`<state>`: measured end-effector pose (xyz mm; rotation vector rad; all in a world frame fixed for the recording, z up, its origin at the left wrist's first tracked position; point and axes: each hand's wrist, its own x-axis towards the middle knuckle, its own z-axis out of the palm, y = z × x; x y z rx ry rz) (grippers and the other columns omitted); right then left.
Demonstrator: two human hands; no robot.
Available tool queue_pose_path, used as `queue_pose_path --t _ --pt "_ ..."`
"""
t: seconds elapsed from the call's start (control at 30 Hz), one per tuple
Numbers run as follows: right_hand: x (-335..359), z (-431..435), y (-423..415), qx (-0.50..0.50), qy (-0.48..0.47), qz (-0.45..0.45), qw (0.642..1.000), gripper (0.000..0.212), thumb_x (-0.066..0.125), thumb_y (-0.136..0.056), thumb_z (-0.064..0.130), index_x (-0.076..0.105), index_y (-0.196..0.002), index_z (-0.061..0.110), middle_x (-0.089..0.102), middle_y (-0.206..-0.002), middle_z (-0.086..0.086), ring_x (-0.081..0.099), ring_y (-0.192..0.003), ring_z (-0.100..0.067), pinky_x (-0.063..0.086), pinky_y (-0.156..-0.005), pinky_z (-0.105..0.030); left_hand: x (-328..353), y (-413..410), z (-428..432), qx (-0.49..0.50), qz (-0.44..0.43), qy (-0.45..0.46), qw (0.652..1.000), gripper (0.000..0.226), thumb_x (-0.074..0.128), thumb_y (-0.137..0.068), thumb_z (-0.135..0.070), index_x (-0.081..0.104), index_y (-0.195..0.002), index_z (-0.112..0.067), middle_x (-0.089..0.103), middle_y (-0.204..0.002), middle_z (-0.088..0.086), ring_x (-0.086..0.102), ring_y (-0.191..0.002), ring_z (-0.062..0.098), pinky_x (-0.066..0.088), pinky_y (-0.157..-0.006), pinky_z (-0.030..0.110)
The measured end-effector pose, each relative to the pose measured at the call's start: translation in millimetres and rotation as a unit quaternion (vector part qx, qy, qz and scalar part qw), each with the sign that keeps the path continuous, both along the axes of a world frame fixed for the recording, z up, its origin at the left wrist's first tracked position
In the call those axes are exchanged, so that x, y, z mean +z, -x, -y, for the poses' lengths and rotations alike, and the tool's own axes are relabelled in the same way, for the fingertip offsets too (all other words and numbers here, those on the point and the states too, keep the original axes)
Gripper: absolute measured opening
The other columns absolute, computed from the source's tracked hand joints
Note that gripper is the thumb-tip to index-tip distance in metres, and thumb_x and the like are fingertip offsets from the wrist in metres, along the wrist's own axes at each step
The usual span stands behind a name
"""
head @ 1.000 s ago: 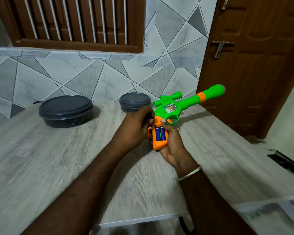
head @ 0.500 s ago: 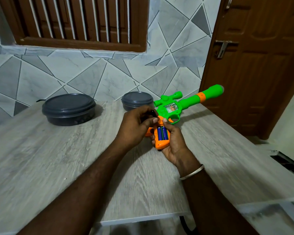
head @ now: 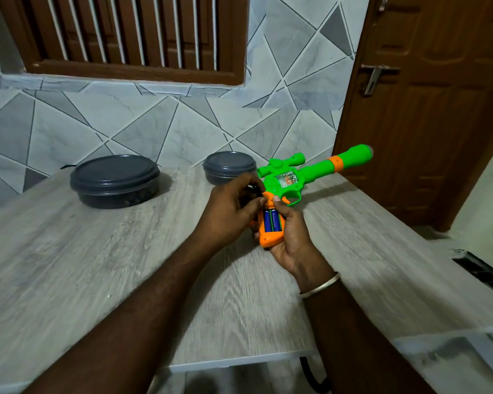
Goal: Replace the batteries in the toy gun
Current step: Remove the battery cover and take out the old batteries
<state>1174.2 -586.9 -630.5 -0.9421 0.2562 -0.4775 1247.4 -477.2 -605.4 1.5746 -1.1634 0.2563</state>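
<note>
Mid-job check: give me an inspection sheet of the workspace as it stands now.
Surface: grey wood-grain table, bare where visible.
Job's things: green-and-orange plastic toy gun, grip compartment open; two blue cylindrical batteries seated side by side inside.
Clutter: large round dark-grey lidded container; smaller dark-grey lidded container.
Hands: right hand grips the gun's orange grip; left hand pinches a small dark object, identity unclear.
Cables: black cable below the table's near edge.
Surroundings: grey tiled wall, brown slatted window, brown wooden door.
</note>
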Motion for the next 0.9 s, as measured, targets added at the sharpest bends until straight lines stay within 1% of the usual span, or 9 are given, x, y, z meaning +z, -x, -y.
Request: queue_pose_path --t 0.1,0.2,0.3,0.4,0.47,0.53,0.63,0.73,0.9 --pt "-1 0 0 0.002 0.01 0.0 1.0 0.026 0.043 -0.1 0.031 0.064 -0.099 0.016 0.069 -0.072 -0.005 0.062 -0.054 -0.018 0.045 -0.042 -0.022 1 -1 2 0.007 0.009 -0.022 1.0 0.005 0.065 -0.095 -0.016 0.067 -0.099 -0.014 0.073 -0.087 -0.003 0.07 -0.081 0.009 0.058 -0.075 0.034" --pt "-2 1 0 0.004 0.019 -0.012 1.0 0.028 0.044 -0.099 0.034 0.064 -0.099 0.014 0.066 -0.073 -0.009 0.059 -0.052 -0.019 0.045 -0.042 -0.022 2 -5 5 -0.003 -0.014 -0.023 1.0 0.007 0.062 -0.096 -0.016 0.067 -0.097 -0.011 0.073 -0.083 0.002 0.071 -0.078 0.017 0.059 -0.076 0.039" --pt "-2 2 -1 0.014 0.027 -0.034 0.999 0.035 0.043 -0.099 0.037 0.064 -0.094 0.01 0.063 -0.07 -0.011 0.056 -0.047 -0.017 0.045 -0.042 -0.021 6 -10 8 -0.036 -0.106 -0.01 0.994 0.007 0.059 -0.098 -0.009 0.064 -0.094 -0.006 0.072 -0.079 0.01 0.069 -0.072 0.026 0.059 -0.076 0.043" --pt "-2 2 -1 0.027 0.027 -0.044 0.998 0.037 0.042 -0.099 0.038 0.065 -0.093 0.009 0.063 -0.067 -0.008 0.056 -0.046 -0.016 0.045 -0.043 -0.02 10 -17 10 -0.057 -0.193 -0.001 0.98 0.013 0.054 -0.101 -0.004 0.062 -0.092 -0.001 0.068 -0.078 0.017 0.064 -0.068 0.028 0.057 -0.069 0.037" --pt "-1 2 -1 0.033 0.023 -0.043 0.998 0.038 0.041 -0.099 0.037 0.064 -0.093 0.007 0.062 -0.068 -0.009 0.056 -0.046 -0.016 0.045 -0.044 -0.021 10 -21 10 -0.072 -0.243 0.006 0.967 0.014 0.052 -0.102 -0.004 0.061 -0.094 0.004 0.067 -0.077 0.018 0.063 -0.064 0.025 0.057 -0.063 0.029" --pt "-2 2 -2 0.035 0.02 -0.043 0.998 0.039 0.042 -0.099 0.037 0.063 -0.091 0.005 0.062 -0.069 -0.01 0.056 -0.047 -0.017 0.045 -0.044 -0.022 9 -23 10 -0.083 -0.282 0.014 0.956 0.014 0.05 -0.102 -0.003 0.06 -0.097 0.006 0.066 -0.076 0.017 0.065 -0.059 0.019 0.057 -0.06 0.025" --pt "-3 3 -3 0.034 0.013 -0.041 0.998 0.039 0.043 -0.098 0.037 0.063 -0.095 0.004 0.061 -0.071 -0.011 0.056 -0.047 -0.018 0.046 -0.044 -0.021 7 -23 12 -0.089 -0.304 0.031 0.948 0.016 0.05 -0.102 -0.003 0.059 -0.091 0.004 0.067 -0.075 0.016 0.065 -0.057 0.016 0.057 -0.059 0.023" --pt "-4 4 -5 0.032 0.004 -0.036 0.999 0.039 0.044 -0.098 0.037 0.062 -0.098 0.003 0.061 -0.072 -0.012 0.057 -0.047 -0.018 0.046 -0.044 -0.022 5 -20 13 -0.095 -0.325 0.046 0.94 0.023 0.05 -0.102 -0.004 0.06 -0.082 -0.003 0.068 -0.075 0.015 0.065 -0.059 0.018 0.056 -0.057 0.023" --pt "-5 6 -5 0.031 0.009 -0.034 0.999 0.04 0.044 -0.098 0.039 0.063 -0.095 0.003 0.061 -0.073 -0.013 0.057 -0.048 -0.018 0.046 -0.043 -0.024 5 -16 12 -0.093 -0.343 0.056 0.933 0.022 0.05 -0.103 -0.007 0.061 -0.084 -0.002 0.068 -0.075 0.015 0.064 -0.061 0.019 0.057 -0.058 0.024"
